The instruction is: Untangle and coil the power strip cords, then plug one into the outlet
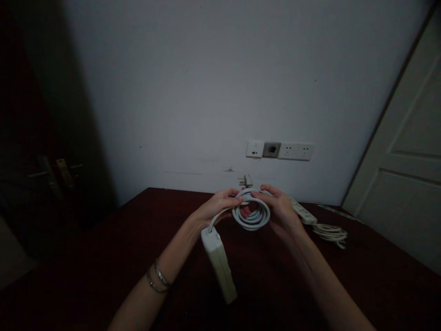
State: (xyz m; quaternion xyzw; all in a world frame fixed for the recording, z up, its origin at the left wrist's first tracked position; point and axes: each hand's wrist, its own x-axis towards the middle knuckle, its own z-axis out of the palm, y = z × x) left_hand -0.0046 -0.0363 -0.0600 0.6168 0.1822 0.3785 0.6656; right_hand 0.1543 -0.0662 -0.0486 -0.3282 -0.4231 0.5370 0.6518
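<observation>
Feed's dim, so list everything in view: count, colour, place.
coiled cable: 1, white, centre
hanging power strip: 1, white, below coil
plug: 1, white, above coil
lying power strip: 1, white, back right
cable bundle: 1, cream, right
wall: 1, greyish, behind
outlet row: 1, white and grey, wall
thin strip: 1, pale, back right
tabletop: 1, dark red, below
panelled door: 1, whitish, right
metal fitting: 1, brassy, far left
bracelet strands: 2, silvery, left wrist
left hand: 1, bare, on coil
right hand: 1, bare, on coil

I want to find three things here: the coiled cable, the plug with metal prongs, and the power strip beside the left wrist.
Coiled cable (pixel 254 225): head view, lower loops.
Plug (pixel 250 180): head view, body.
Power strip (pixel 221 266): head view, middle of casing.
</observation>
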